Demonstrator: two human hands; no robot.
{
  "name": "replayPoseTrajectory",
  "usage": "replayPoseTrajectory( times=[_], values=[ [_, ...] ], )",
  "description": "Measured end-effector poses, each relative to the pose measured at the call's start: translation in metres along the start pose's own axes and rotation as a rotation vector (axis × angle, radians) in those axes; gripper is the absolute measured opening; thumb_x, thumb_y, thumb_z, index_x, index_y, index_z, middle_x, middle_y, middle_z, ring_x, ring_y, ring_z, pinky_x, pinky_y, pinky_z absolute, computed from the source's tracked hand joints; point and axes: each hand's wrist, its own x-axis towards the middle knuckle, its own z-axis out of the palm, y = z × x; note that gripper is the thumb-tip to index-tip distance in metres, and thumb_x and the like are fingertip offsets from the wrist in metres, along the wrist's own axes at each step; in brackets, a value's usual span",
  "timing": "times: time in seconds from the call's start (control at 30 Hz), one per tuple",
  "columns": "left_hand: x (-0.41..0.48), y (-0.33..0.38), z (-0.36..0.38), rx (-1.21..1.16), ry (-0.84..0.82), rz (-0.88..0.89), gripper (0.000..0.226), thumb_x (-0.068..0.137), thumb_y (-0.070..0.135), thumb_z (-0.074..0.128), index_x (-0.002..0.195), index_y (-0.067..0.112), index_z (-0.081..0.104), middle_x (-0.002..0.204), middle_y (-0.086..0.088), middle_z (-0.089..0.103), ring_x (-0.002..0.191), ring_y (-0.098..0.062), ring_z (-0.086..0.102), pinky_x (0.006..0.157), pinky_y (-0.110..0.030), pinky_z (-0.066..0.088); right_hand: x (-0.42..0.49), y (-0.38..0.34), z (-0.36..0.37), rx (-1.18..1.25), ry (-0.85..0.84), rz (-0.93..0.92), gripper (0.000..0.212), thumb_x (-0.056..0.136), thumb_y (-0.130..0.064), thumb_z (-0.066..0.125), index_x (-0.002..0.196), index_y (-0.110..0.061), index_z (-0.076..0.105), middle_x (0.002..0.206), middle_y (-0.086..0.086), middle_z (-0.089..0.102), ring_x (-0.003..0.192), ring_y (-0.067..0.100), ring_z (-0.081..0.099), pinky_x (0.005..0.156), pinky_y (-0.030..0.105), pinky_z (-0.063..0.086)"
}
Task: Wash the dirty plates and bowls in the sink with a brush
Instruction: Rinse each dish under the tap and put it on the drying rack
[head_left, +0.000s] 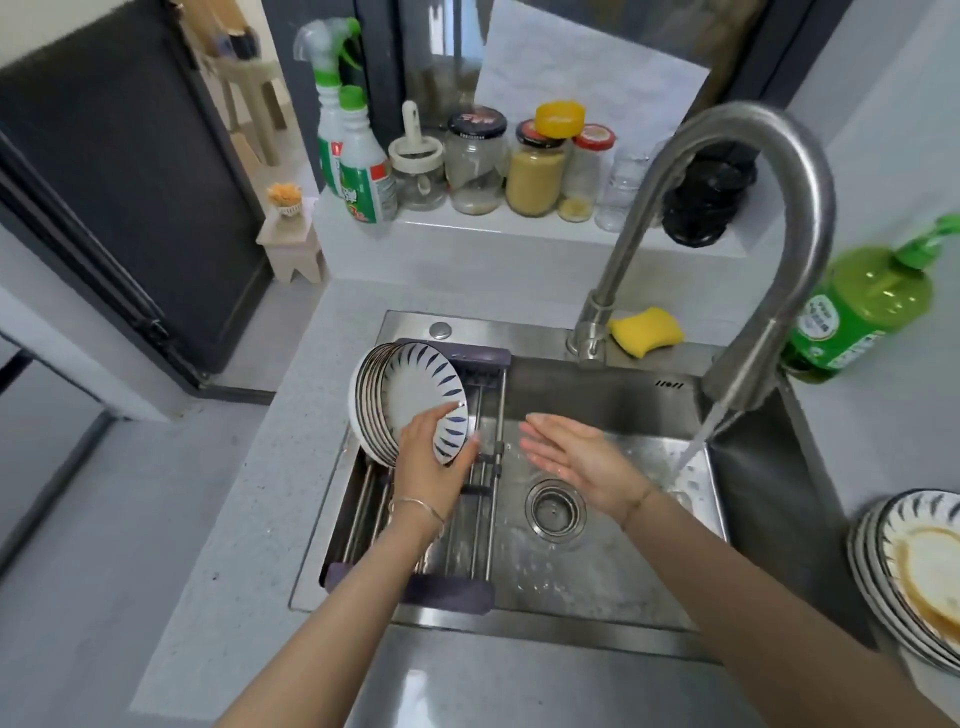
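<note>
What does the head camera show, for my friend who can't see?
A person's left hand holds a blue-patterned plate upright among other plates in a sink rack, while the open right hand hovers beside water running from the faucet. Dirty plates sit stacked at right.

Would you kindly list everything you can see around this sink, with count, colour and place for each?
Sink: one, steel, set in the grey counter.
Faucet: one, steel, arching over the sink, running.
Drain strainer: one, steel, sink floor.
Rack: one, steel rods with dark ends, across the sink's left side.
Clean plates: a stack, white with blue marks, on edge in the rack.
Dirty plates: a stack, white and blue with brown residue, right counter.
Sponge: one, yellow, beside the faucet's base.
Soap bottle: one, green, right counter.
Spray bottles: two, white with green tops, back ledge.
Jars: several, glass, back ledge.
Left hand: grips the front plate of the clean stack.
Right hand: open, above the sink.
</note>
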Motion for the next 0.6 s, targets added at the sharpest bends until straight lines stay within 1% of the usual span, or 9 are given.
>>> replayPoseTrajectory(
  times=[0.07,0.13,0.23,0.3,0.37,0.43,0.5,0.57,0.6],
  values=[
    [-0.009,0.026,0.031,-0.107,-0.149,-0.051,0.029,0.085,0.016,0.072,0.112,0.02,0.062,0.108,0.004,0.066,0.102,-0.012,0.06,0.092,-0.025,0.048,-0.028,0.002,-0.051,0.005,0.08,-0.03,0.014,0.092,-0.014,0.059,0.105,-0.01,0.064,0.108,0.006,0.07,0.087,0.012,0.07,0.073,0.022,0.058],
    [-0.013,0.042,0.057,-0.161,-0.252,-0.084,0.019,0.087,0.012,0.07,0.103,0.02,0.064,0.096,0.004,0.067,0.091,-0.009,0.063,0.083,-0.025,0.051,-0.048,0.005,-0.086,-0.01,0.17,-0.046,0.01,0.092,-0.011,0.058,0.101,-0.01,0.064,0.103,0.006,0.07,0.082,0.011,0.07,0.065,0.02,0.057],
    [-0.029,0.079,0.109,-0.214,-0.414,-0.176,0.01,0.089,0.007,0.066,0.092,0.016,0.062,0.073,0.007,0.058,0.06,0.007,0.054,0.066,-0.011,0.044,-0.09,0.001,-0.147,-0.04,0.298,-0.103,0.013,0.092,-0.012,0.059,0.103,-0.007,0.064,0.099,0.008,0.07,0.08,0.014,0.069,0.065,0.02,0.055],
    [-0.045,0.105,0.149,-0.208,-0.559,-0.21,0.009,0.091,0.006,0.064,0.088,0.014,0.06,0.056,0.016,0.05,0.046,0.007,0.045,0.055,-0.007,0.036,-0.121,-0.007,-0.19,-0.057,0.386,-0.158,0.015,0.091,-0.009,0.061,0.104,-0.004,0.064,0.098,0.012,0.07,0.078,0.018,0.068,0.068,0.022,0.056],
    [-0.059,0.128,0.185,-0.19,-0.677,-0.237,0.018,0.093,0.002,0.059,0.081,0.015,0.058,0.043,0.016,0.046,0.042,0.004,0.043,0.05,-0.008,0.033,-0.149,-0.014,-0.233,-0.114,0.479,-0.219,0.011,0.089,-0.007,0.063,0.099,-0.004,0.066,0.09,0.013,0.07,0.067,0.013,0.066,0.059,0.018,0.054],
    [-0.076,0.153,0.218,-0.19,-0.768,-0.256,0.027,0.095,0.003,0.055,0.073,0.017,0.053,0.057,0.007,0.051,0.049,-0.001,0.042,0.048,-0.009,0.034,-0.176,-0.019,-0.28,-0.217,0.591,-0.25,0.005,0.087,-0.008,0.066,0.092,-0.007,0.067,0.078,0.013,0.066,0.051,0.008,0.059,0.045,0.017,0.045],
    [-0.092,0.172,0.24,-0.162,-0.841,-0.255,0.027,0.098,0.013,0.055,0.071,0.018,0.051,0.069,-0.004,0.048,0.056,-0.008,0.041,0.045,-0.008,0.033,-0.192,-0.018,-0.321,-0.323,0.708,-0.273,0.004,0.086,-0.008,0.068,0.088,-0.005,0.066,0.073,0.014,0.062,0.044,0.005,0.055,0.041,0.015,0.042],
    [-0.108,0.189,0.264,-0.123,-0.891,-0.25,0.024,0.098,0.021,0.055,0.075,0.017,0.051,0.075,-0.007,0.05,0.059,-0.011,0.042,0.045,-0.008,0.034,-0.209,-0.014,-0.362,-0.451,0.827,-0.286,0.013,0.085,-0.012,0.07,0.085,-0.001,0.064,0.07,0.012,0.062,0.044,0.002,0.055,0.043,0.013,0.043],
    [-0.113,0.193,0.273,-0.098,-0.904,-0.249,0.021,0.098,0.026,0.055,0.08,0.016,0.051,0.08,-0.008,0.053,0.061,-0.011,0.045,0.047,-0.008,0.036,-0.213,-0.01,-0.377,-0.496,0.862,-0.277,0.019,0.084,-0.017,0.072,0.083,-0.001,0.062,0.071,0.012,0.064,0.051,0.005,0.058,0.049,0.016,0.046]
  ],
)
